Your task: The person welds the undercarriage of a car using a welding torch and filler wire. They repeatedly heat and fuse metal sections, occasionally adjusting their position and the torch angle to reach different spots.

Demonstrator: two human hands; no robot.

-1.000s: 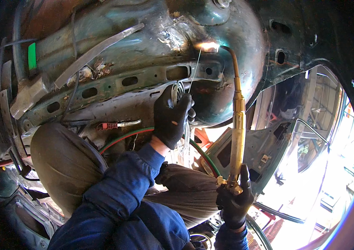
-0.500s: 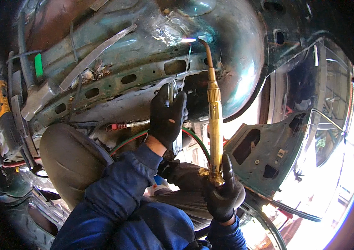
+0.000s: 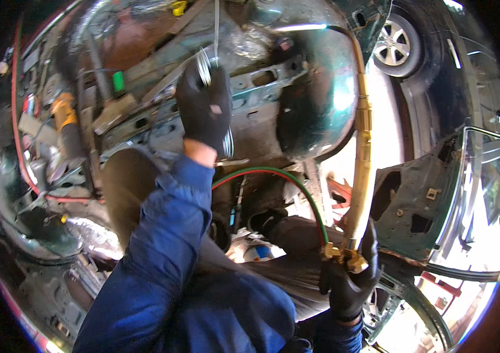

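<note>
My left hand (image 3: 203, 109), in a black glove with a small hole on its back, is closed around a coil of thin silvery wire (image 3: 204, 66). One straight end of the wire (image 3: 217, 26) sticks up past the fingers. A brass gas torch (image 3: 364, 147) stands upright in my gloved right hand (image 3: 348, 288), gripped at its base by the valve knobs. From its bent tip a bright flame (image 3: 303, 27) points left, in front of the rounded dark-green car body panel (image 3: 326, 100). The wire end and the flame are well apart.
Green and red hoses (image 3: 285, 175) arc over my legs. To the left lie a hammer (image 3: 114, 113) and a yellow-and-black power tool (image 3: 66, 120). A detached-looking door panel (image 3: 417, 206) is at the right, with a car wheel (image 3: 392, 47) behind it.
The torch has moved right, away from the worked spot on the panel. My left hand has shifted left and up with the wire, whose end has left the flame. The view has also shifted.
</note>
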